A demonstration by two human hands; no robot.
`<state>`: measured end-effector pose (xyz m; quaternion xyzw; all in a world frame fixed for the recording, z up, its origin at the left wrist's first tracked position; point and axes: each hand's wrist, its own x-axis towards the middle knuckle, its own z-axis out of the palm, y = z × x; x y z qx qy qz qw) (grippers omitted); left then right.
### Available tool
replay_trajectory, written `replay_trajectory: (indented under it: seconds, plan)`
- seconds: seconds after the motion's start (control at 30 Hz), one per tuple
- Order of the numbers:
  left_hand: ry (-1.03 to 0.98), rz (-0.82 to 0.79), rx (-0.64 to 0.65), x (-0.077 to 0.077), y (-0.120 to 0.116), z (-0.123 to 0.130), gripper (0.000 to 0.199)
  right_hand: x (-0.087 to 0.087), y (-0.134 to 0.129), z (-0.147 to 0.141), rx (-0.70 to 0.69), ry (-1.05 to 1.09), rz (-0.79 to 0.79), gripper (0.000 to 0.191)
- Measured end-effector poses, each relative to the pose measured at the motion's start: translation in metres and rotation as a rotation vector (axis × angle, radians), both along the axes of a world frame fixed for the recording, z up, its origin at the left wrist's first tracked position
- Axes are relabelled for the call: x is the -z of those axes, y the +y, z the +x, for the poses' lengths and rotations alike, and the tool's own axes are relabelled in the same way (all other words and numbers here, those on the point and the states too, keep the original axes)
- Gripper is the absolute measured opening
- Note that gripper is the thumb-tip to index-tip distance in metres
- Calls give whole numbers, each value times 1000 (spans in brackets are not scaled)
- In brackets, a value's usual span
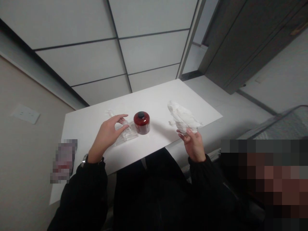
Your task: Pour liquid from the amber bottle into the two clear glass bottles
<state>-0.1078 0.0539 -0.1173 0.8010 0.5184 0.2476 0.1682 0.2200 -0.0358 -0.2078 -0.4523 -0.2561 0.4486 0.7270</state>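
My right hand [193, 144] grips a crumpled white tissue or thin cloth [184, 117] by its lower edge, over the front of the white table [158, 141]. My left hand [108, 133] is curved with thumb and fingers apart, above a clear, see-through item [128, 133] lying on the tabletop. Whether the fingertips touch its clear top part cannot be made out. Just right of that hand stands a squat dark red container [141, 123] with a black cap, upright. Some whitish, crumpled material [110, 112] lies behind the left hand.
A blurred-out flat object [64, 160] lies at the table's left end. Panelled sliding doors [154, 54] rise behind the table. At the left is a wall with a socket plate [26, 114]. A blurred-out shape and a grey padded surface [284, 128] are at the right.
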Motion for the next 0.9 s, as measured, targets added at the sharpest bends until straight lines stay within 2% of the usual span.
replay_trajectory:
  seconds: [0.1,0.23,0.3,0.37,0.4,0.47,0.57,0.67,0.77,0.83,0.9]
  plan:
    - [32,-17,10,2,2,0,47,11,1,15,139,-259,21,37]
    - [114,-10,53,-2,-1,-11,52,18,-11,49,414,-800,132,30]
    - [143,93,67,-12,-13,-14,57,16,-21,64,426,-1014,198,27]
    - [115,264,65,-25,-33,-4,54,12,-31,75,372,-1116,266,29]
    - [77,354,74,-30,-44,8,50,10,-36,77,333,-1128,300,29]
    - [31,317,251,-32,-65,44,40,6,-43,79,230,-1115,349,28]
    - [-53,169,494,-13,-81,108,39,0,-50,72,54,-1093,362,26]
    - [-91,30,553,23,-82,155,55,-6,-53,57,-9,-980,366,22]
    - [-169,-180,547,51,-80,174,55,-9,-53,39,56,-778,294,33]
    - [-198,-283,480,61,-80,179,52,-9,-53,29,173,-678,208,39]
    - [-191,-343,384,65,-80,183,51,-8,-57,24,351,-614,158,30]
